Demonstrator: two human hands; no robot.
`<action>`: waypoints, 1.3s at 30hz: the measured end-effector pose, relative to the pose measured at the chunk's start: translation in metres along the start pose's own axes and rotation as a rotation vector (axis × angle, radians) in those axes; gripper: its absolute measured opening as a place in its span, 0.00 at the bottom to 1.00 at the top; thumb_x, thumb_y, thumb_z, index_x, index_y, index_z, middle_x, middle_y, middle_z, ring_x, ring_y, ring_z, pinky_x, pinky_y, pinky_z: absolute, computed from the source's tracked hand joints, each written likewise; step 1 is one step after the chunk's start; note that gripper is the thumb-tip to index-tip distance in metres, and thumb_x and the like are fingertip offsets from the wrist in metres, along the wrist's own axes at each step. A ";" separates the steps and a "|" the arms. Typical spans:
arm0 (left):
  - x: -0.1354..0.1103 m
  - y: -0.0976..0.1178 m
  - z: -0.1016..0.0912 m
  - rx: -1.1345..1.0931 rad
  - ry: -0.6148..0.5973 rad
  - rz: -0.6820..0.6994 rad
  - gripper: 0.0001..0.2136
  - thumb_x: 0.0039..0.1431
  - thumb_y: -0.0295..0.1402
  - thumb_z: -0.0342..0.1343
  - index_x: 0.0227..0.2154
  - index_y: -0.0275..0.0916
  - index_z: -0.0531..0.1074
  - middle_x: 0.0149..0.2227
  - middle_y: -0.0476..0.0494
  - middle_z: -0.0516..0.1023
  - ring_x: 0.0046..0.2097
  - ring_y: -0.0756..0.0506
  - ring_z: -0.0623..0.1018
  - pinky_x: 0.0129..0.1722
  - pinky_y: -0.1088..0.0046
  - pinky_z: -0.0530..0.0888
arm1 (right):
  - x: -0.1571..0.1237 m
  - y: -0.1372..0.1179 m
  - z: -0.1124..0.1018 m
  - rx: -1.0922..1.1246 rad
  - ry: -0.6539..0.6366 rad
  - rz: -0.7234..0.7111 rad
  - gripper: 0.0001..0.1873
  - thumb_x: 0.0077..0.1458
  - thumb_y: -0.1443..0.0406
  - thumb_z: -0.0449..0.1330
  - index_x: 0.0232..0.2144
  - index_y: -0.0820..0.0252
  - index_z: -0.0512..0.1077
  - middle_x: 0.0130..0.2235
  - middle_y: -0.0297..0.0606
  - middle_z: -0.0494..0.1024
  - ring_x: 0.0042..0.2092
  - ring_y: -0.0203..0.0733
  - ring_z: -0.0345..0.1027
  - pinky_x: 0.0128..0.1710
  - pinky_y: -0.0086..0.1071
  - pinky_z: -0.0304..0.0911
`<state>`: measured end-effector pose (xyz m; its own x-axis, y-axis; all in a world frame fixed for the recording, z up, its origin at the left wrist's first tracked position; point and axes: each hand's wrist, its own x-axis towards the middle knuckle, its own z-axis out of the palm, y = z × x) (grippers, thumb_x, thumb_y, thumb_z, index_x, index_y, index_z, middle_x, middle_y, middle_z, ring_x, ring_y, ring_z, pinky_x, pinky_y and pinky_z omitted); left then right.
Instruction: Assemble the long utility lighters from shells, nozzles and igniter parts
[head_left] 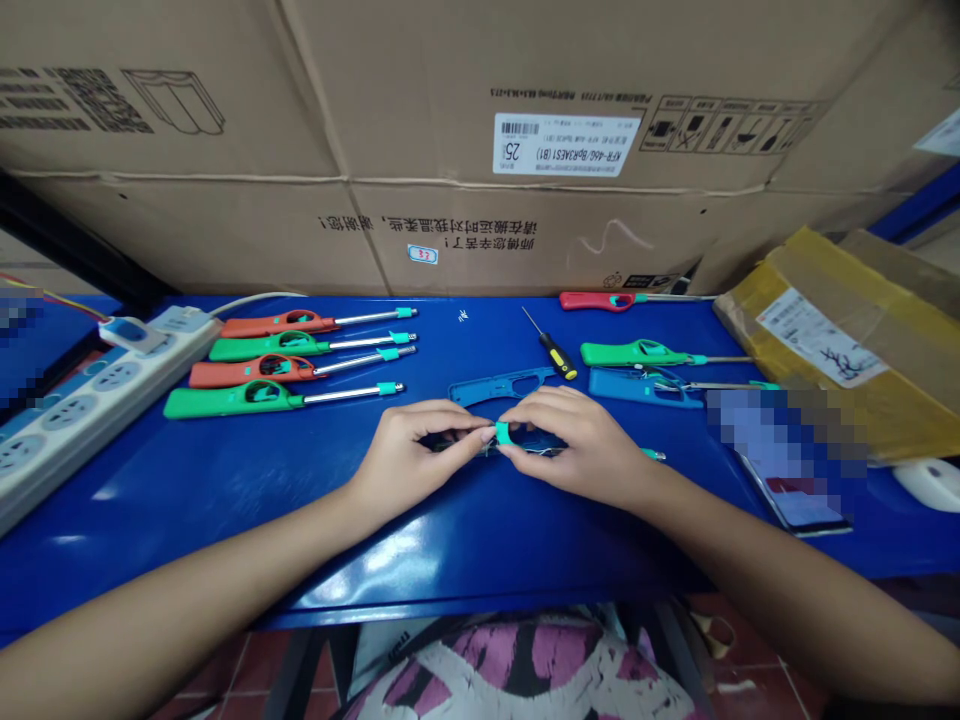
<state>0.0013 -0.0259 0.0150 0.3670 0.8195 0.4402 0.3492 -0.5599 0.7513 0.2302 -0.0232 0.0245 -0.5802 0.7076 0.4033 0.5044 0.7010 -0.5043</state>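
Both my hands meet at the middle of the blue table. My left hand is closed on the handle end of an opened blue lighter body lying flat. My right hand pinches a small teal trigger piece at that body. The lighter's metal tip pokes out to the right of my right hand. A separate blue shell half lies just behind my hands.
Several finished long lighters, red and green, lie in a row at back left. A small screwdriver, a green lighter, a blue lighter and a red lighter lie at back right. A power strip is left, a phone and yellow-taped parcel right, cardboard boxes behind.
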 end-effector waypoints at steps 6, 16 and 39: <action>0.001 -0.010 -0.005 0.224 -0.170 0.120 0.07 0.62 0.32 0.62 0.42 0.39 0.81 0.40 0.43 0.81 0.41 0.45 0.77 0.45 0.65 0.75 | -0.001 0.017 -0.015 -0.004 -0.118 0.101 0.06 0.59 0.63 0.65 0.36 0.59 0.79 0.37 0.38 0.80 0.41 0.42 0.72 0.45 0.38 0.65; -0.001 -0.015 -0.006 0.286 -0.260 0.150 0.10 0.63 0.37 0.62 0.44 0.40 0.81 0.42 0.44 0.82 0.41 0.45 0.78 0.44 0.65 0.77 | -0.003 0.011 -0.013 -0.122 -0.236 0.099 0.09 0.61 0.61 0.63 0.39 0.60 0.80 0.39 0.41 0.77 0.44 0.46 0.69 0.47 0.42 0.63; -0.003 -0.015 -0.006 0.328 -0.292 0.181 0.11 0.64 0.38 0.61 0.45 0.38 0.81 0.42 0.42 0.82 0.42 0.44 0.79 0.43 0.66 0.78 | 0.000 0.013 -0.003 0.245 -0.107 0.338 0.08 0.57 0.64 0.66 0.40 0.60 0.80 0.35 0.37 0.79 0.36 0.37 0.72 0.38 0.32 0.68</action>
<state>-0.0101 -0.0193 0.0052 0.6574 0.6633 0.3576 0.4943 -0.7378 0.4596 0.2390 -0.0137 0.0204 -0.4785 0.8713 0.1092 0.5178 0.3805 -0.7662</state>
